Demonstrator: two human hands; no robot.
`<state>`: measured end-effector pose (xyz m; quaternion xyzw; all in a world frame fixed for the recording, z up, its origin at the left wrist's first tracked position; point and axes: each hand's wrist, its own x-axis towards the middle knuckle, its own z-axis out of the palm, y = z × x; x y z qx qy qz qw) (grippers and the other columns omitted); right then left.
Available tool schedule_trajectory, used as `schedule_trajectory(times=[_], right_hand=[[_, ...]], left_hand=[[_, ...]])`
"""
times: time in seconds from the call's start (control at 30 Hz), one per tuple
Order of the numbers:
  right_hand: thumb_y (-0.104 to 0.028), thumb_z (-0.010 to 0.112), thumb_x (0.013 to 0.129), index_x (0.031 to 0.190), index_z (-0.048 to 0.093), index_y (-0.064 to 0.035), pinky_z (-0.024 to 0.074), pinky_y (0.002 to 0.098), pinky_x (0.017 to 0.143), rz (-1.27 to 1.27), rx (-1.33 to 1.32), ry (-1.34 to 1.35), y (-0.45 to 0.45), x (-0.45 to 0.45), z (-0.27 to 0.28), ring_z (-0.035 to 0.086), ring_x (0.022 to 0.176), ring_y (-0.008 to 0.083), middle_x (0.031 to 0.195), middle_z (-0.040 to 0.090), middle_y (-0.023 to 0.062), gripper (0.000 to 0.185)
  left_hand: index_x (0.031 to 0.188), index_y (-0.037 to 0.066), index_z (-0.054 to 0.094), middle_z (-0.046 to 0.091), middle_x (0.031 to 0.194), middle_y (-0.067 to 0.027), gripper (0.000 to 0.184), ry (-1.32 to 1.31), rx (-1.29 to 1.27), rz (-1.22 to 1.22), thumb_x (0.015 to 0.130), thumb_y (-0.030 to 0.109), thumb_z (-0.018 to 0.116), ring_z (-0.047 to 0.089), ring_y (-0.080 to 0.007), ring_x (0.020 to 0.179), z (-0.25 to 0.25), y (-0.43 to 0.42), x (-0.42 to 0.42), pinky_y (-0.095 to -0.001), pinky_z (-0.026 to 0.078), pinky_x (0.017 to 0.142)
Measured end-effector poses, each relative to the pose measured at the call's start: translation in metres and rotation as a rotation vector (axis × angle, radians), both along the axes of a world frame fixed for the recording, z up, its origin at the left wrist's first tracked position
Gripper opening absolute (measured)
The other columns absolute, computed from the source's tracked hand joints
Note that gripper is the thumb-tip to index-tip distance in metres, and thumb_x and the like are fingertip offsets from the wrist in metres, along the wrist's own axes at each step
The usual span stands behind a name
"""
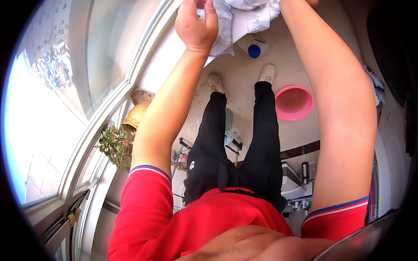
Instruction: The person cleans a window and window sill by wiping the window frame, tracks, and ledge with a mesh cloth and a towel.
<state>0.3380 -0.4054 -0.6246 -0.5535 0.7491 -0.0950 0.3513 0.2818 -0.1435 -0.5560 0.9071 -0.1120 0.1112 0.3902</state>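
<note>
At the top edge of the view, my left hand (196,26) has its fingers bent against a grey knitted cloth (224,32); the fingertips are partly cut off. The cloth hangs down beside the hand over a white surface (239,27). To its right a pale, fluffy cloth (262,17) droops from the same surface. My right arm reaches up past that cloth. Only a sliver of my right hand (312,2) shows at the top edge, so its fingers and anything in them are hidden.
A pink basin (294,102) stands on the floor right of my feet. A white container with a blue cap (254,51) is ahead of them. Along the left run a window frame (98,119), a leafy plant (116,145) and a yellow pot (136,115). Behind me is a metal rack (234,148).
</note>
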Motion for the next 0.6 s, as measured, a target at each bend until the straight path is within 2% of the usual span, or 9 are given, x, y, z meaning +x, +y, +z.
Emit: schedule_trajectory(times=[0.07, 0.13, 0.17, 0.27, 0.3, 0.4, 0.43, 0.5, 0.6], right_hand=[[-0.061, 0.054, 0.098, 0.113, 0.07, 0.0115, 0.0558, 0.0492, 0.093, 0.001, 0.017, 0.015, 0.004, 0.004, 0.013, 0.07, 0.105, 0.0469, 0.112, 0.071, 0.0321, 0.075], [-0.06, 0.054, 0.098, 0.113, 0.07, 0.0115, 0.0557, 0.0492, 0.094, -0.001, 0.044, 0.057, 0.018, -0.007, 0.027, 0.07, 0.105, 0.0468, 0.112, 0.071, 0.032, 0.075], [-0.06, 0.054, 0.098, 0.113, 0.07, 0.0114, 0.0557, 0.0491, 0.094, -0.007, 0.046, 0.056, 0.018, -0.011, 0.018, 0.07, 0.105, 0.0468, 0.112, 0.071, 0.032, 0.075], [-0.06, 0.055, 0.098, 0.114, 0.07, 0.0113, 0.0555, 0.049, 0.094, -0.036, 0.025, 0.031, 0.007, 0.001, 0.0, 0.07, 0.105, 0.0467, 0.113, 0.071, 0.0319, 0.075], [-0.06, 0.055, 0.098, 0.114, 0.07, 0.0112, 0.0555, 0.049, 0.094, -0.038, 0.023, 0.039, 0.005, 0.002, 0.005, 0.07, 0.105, 0.0466, 0.113, 0.071, 0.0318, 0.075], [-0.06, 0.055, 0.098, 0.114, 0.07, 0.0111, 0.0553, 0.0489, 0.094, -0.035, 0.038, 0.065, 0.009, -0.004, 0.012, 0.07, 0.106, 0.0465, 0.113, 0.071, 0.0317, 0.075], [-0.06, 0.055, 0.098, 0.114, 0.07, 0.0111, 0.0553, 0.0489, 0.094, -0.042, 0.042, 0.063, 0.008, -0.003, 0.014, 0.07, 0.106, 0.0465, 0.113, 0.071, 0.0317, 0.075], [-0.06, 0.055, 0.097, 0.114, 0.07, 0.011, 0.0552, 0.0488, 0.095, -0.037, 0.06, 0.058, 0.013, 0.001, 0.014, 0.07, 0.106, 0.0464, 0.114, 0.071, 0.0316, 0.075], [-0.06, 0.055, 0.097, 0.115, 0.07, 0.0109, 0.055, 0.0487, 0.095, -0.043, 0.057, 0.063, 0.011, -0.002, 0.007, 0.07, 0.107, 0.0463, 0.114, 0.071, 0.0315, 0.075]], left_hand=[[0.102, 0.007, 0.071, 0.073, 0.086, -0.005, 0.026, 0.082, 0.221, 0.146, 0.089, 0.027, 0.08, 0.068, -0.0213, 0.07, -0.007, 0.02, 0.001, -0.0365, 0.053, 0.067], [0.093, 0.008, 0.071, 0.072, 0.078, -0.0038, 0.029, 0.318, 0.306, 0.123, 0.087, 0.034, 0.082, 0.068, -0.0217, 0.07, 0.0, 0.025, 0.003, -0.036, 0.053, 0.067], [0.087, 0.009, 0.071, 0.071, 0.073, -0.0027, 0.033, 0.323, 0.42, 0.096, 0.085, 0.04, 0.082, 0.067, -0.0221, 0.068, -0.01, 0.03, 0.0, -0.0365, 0.053, 0.066], [0.083, 0.01, 0.071, 0.071, 0.073, -0.0029, 0.035, 0.563, 0.477, 0.156, 0.084, 0.043, 0.083, 0.068, -0.0233, 0.071, -0.003, 0.034, -0.004, -0.0383, 0.052, 0.066], [0.075, 0.007, 0.071, 0.07, 0.066, -0.0048, 0.039, 0.644, 0.563, 0.175, 0.084, 0.043, 0.084, 0.07, -0.0212, 0.064, 0.009, 0.037, -0.009, -0.0353, 0.053, 0.062], [0.065, 0.005, 0.07, 0.071, 0.06, -0.0059, 0.047, 1.126, 0.384, 0.21, 0.087, 0.045, 0.08, 0.064, -0.0159, 0.052, 0.013, 0.086, -0.03, -0.0342, 0.052, 0.056], [0.066, -0.002, 0.07, 0.066, 0.053, -0.0094, 0.048, 1.097, 0.353, 0.191, 0.088, 0.039, 0.083, 0.066, -0.0154, 0.047, 0.01, 0.097, -0.039, -0.0288, 0.051, 0.051], [0.068, -0.002, 0.069, 0.066, 0.055, -0.0088, 0.045, 1.116, 0.322, 0.25, 0.089, 0.036, 0.083, 0.067, -0.0154, 0.049, 0.01, 0.098, -0.046, -0.0285, 0.051, 0.05], [0.069, -0.001, 0.069, 0.067, 0.055, -0.0087, 0.041, 1.15, 0.115, 0.299, 0.089, 0.033, 0.082, 0.067, -0.0152, 0.05, 0.005, 0.098, -0.037, -0.0288, 0.05, 0.051]])
